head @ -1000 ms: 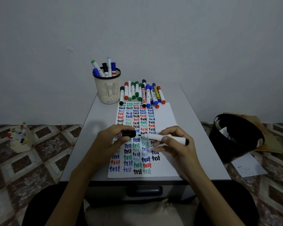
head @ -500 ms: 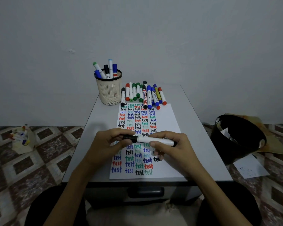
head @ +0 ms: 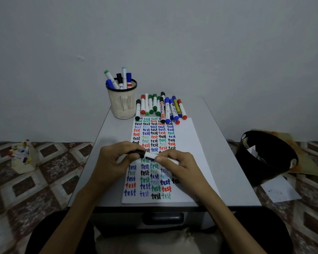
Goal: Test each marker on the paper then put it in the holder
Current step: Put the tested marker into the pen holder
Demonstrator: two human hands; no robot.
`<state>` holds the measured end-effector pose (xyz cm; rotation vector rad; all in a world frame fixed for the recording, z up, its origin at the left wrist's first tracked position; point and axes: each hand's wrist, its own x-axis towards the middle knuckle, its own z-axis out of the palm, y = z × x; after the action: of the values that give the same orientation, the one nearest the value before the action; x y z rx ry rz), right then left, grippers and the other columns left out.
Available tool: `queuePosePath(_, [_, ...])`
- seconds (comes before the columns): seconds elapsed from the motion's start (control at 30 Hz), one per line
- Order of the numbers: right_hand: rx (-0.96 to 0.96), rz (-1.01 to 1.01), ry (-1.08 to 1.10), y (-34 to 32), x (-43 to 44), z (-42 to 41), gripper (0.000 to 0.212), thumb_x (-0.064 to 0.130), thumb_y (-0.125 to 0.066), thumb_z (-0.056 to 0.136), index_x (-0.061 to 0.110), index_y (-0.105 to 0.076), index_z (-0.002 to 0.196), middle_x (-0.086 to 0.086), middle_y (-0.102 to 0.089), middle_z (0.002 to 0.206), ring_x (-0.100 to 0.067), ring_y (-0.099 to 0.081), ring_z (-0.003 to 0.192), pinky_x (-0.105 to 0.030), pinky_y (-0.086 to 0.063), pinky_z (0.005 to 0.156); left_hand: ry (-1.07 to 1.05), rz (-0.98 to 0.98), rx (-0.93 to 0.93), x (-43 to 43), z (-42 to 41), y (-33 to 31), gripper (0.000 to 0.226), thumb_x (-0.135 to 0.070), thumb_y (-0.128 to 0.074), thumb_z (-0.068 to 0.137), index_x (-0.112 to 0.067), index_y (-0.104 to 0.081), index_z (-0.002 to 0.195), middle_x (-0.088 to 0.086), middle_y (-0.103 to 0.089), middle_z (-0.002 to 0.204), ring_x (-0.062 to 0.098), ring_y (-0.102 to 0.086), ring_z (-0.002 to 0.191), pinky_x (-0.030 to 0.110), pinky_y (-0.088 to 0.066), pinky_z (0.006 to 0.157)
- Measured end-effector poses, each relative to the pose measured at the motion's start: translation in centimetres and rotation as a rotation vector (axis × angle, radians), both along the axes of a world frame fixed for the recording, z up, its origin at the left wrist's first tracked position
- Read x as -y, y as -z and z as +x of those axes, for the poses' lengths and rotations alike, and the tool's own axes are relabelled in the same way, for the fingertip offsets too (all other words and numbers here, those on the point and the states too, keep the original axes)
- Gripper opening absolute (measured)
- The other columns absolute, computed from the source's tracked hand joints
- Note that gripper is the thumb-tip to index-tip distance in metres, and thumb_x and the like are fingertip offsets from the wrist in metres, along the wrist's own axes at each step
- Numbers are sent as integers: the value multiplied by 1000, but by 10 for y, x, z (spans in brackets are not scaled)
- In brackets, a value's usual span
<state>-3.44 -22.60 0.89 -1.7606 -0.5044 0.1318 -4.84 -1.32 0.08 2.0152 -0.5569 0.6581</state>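
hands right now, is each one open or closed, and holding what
Left hand: closed, pinching the black marker by its cap.
Right hand: closed, gripping the same marker by its other end.

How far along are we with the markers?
Done: five markers stand in the holder, and the paper carries rows of test words. In hand: left hand and right hand hold a capped black marker. Left: roughly a dozen loose markers lie beside the holder.

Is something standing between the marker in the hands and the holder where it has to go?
Nothing visible does. Between the marker and the holder lie only flat paper and bare table; the loose markers lie right of the holder.
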Motion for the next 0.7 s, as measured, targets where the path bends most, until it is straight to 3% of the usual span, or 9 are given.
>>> queuePosePath(0.1, [-9, -23, -38, -3, 3, 4, 12, 30, -65, 90, 22, -72, 85, -7, -71, 87, -31, -67, 81, -52, -55, 77, -8, 14, 28, -1, 0, 0, 29, -33, -58, 88, -9, -68, 100, -5, -69, 97, 4, -65, 92, 16, -48, 82])
queuePosePath(0.2, [78, -103, -73, -16, 5, 17, 14, 30, -67, 88, 18, -75, 93, -1, -69, 78, -15, -63, 68, -36, -53, 64, -76, -14, 60, 1, 0, 1, 27, -29, -61, 85, -9, -69, 101, -4, -69, 98, 3, -64, 93, 17, -48, 84])
queuePosePath(0.3, [302, -359, -101, -34, -2, 39, 22, 34, -69, 86, 21, -74, 102, 6, -68, 90, -11, -62, 81, -39, -52, 73, -169, -33, 91, 2, -1, 0, 30, -32, -59, 86, -7, -69, 100, -3, -69, 97, 2, -63, 92, 16, -48, 83])
queuePosePath(0.4, [431, -599, -265, -49, -20, 53, 27, 34, -68, 86, 25, -71, 112, 7, -67, 98, -12, -59, 84, -38, -51, 74, -202, -8, 98, 2, -2, 0, 28, -29, -60, 86, -7, -69, 102, -2, -69, 96, 2, -62, 90, 19, -49, 80])
queuePosePath(0.47, [480, -669, -293, -53, -36, 61, 25, 34, -68, 86, 25, -71, 109, 6, -63, 94, -12, -56, 84, -33, -48, 71, -253, -8, 82, 3, -2, 1, 29, -25, -63, 85, -10, -66, 109, -4, -68, 98, -1, -60, 90, 16, -48, 79])
queuePosePath(0.57, [617, -843, -151, -59, -59, 87, 20, 26, -67, 88, 20, -70, 107, 6, -60, 93, -11, -53, 83, -26, -47, 73, -376, -64, -70, 3, 1, 5, 53, -23, -64, 87, -19, -44, 136, -16, -56, 115, -12, -52, 102, 5, -39, 84])
queuePosePath(0.63, [600, -770, -5, -65, -71, 108, 19, 21, -64, 90, 16, -69, 108, 1, -64, 96, -13, -57, 80, -25, -49, 71, -417, -41, -248, 4, 5, 11, 62, -36, -56, 90, -25, -28, 145, -12, -46, 135, -5, -43, 120, 17, -36, 98])
queuePosePath(0.7, [558, -515, 170, -76, -82, 128, 22, 16, -62, 92, 10, -65, 112, -5, -67, 98, -16, -61, 81, -28, -51, 75, -447, 143, -350, 4, 8, 16, 60, -47, -41, 92, -23, -27, 145, -5, -34, 148, 8, -32, 133, 30, -28, 108])
